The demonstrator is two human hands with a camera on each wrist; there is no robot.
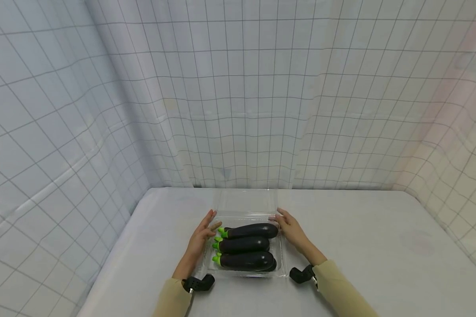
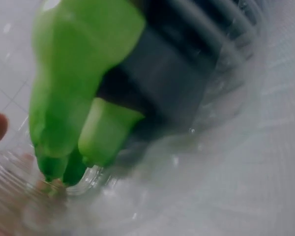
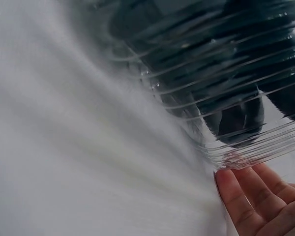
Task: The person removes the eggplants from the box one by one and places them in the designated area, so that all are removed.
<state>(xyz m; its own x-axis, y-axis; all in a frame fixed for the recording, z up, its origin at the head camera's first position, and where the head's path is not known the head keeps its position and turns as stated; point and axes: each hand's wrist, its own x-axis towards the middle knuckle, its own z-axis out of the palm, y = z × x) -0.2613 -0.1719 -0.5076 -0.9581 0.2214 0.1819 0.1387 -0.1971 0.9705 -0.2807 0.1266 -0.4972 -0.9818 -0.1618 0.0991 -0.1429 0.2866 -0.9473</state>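
Note:
A clear plastic clamshell box lies on the table with its lid folded back behind it. Inside are several dark eggplants, laid sideways, their green stems to the left. My left hand is at the box's left side, fingers mostly straight; part of it shows blurred through the clear wall in the left wrist view. At the far right corner of the box is my right hand. The right wrist view shows its fairly straight fingers touching the ribbed side wall.
White cloth covers the table, which extends to both sides of the box. Behind it and at the sides hang white curtains with a grid pattern. A black wrist device is strapped to each forearm.

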